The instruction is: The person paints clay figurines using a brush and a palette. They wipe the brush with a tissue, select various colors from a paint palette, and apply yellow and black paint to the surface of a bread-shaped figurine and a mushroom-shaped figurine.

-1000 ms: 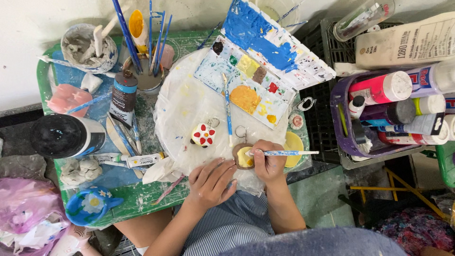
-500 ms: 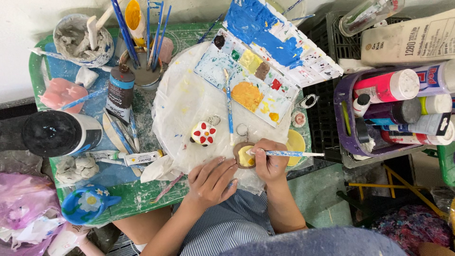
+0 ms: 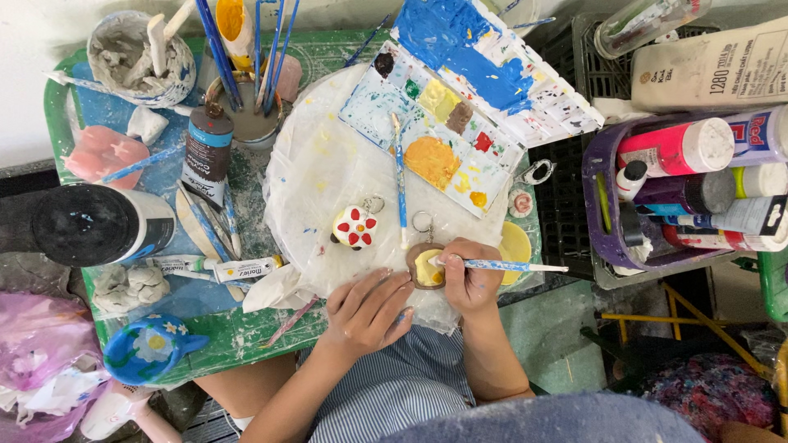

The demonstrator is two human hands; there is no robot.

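Note:
My right hand (image 3: 470, 279) grips a thin paintbrush (image 3: 509, 266) with its tip on a small round keychain charm (image 3: 426, 267), brown-rimmed with a yellow middle. My left hand (image 3: 367, 309) rests flat on the white plastic sheet (image 3: 320, 180) just left of the charm, fingers apart, touching or steadying it. A white charm with red dots (image 3: 355, 226) lies a little farther left. Another brush (image 3: 400, 176) lies across the sheet toward the paint palette (image 3: 468, 98), which holds blue, yellow and orange paint.
A green tray (image 3: 238, 332) holds the work. On it stand a cup of brushes (image 3: 246, 107), a paint bottle (image 3: 207, 152), a black-capped jar (image 3: 82, 226), a paint tube (image 3: 222, 268) and a blue flower cup (image 3: 152, 349). A purple basket of paint bottles (image 3: 689, 193) stands right.
The view has shifted slightly. Both hands stay at the yellow charm, the brush tip moving only a little on it.

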